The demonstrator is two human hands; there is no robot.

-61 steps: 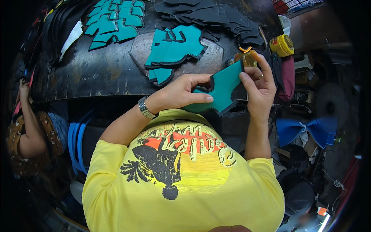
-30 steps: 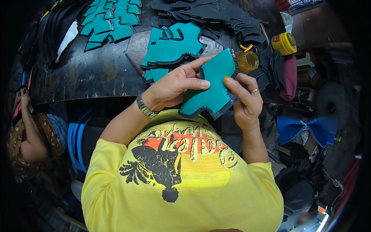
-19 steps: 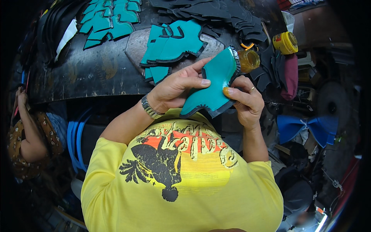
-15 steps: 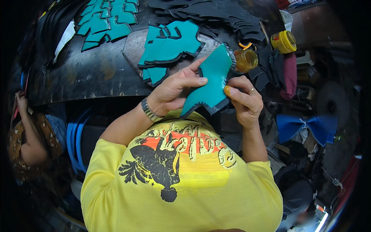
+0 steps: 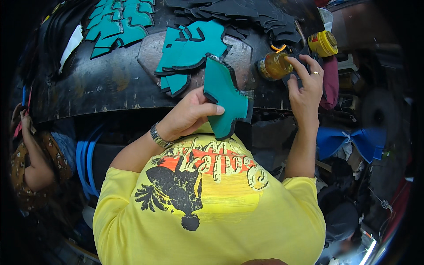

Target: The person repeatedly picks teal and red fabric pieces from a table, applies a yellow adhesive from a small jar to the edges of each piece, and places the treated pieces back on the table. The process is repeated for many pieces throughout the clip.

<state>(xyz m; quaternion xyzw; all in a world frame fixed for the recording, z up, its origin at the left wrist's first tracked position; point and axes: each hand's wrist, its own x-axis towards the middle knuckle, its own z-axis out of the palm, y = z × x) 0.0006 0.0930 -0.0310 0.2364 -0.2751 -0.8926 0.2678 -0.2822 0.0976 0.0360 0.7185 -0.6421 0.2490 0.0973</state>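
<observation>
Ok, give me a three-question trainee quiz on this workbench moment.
1. True or false: the left hand holds the teal cut piece.
2. The right hand touches: A) the amber jar B) the yellow-lidded container C) the blue cloth.
3. What lies on the dark table just beyond the held piece?

Key: 1 true. 2 A. 3 a stack of teal pieces.

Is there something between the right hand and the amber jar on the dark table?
Nothing visible. The right hand already touches the small amber jar with its fingers. The teal cut-out piece stays in the left hand, off to the side.
</observation>
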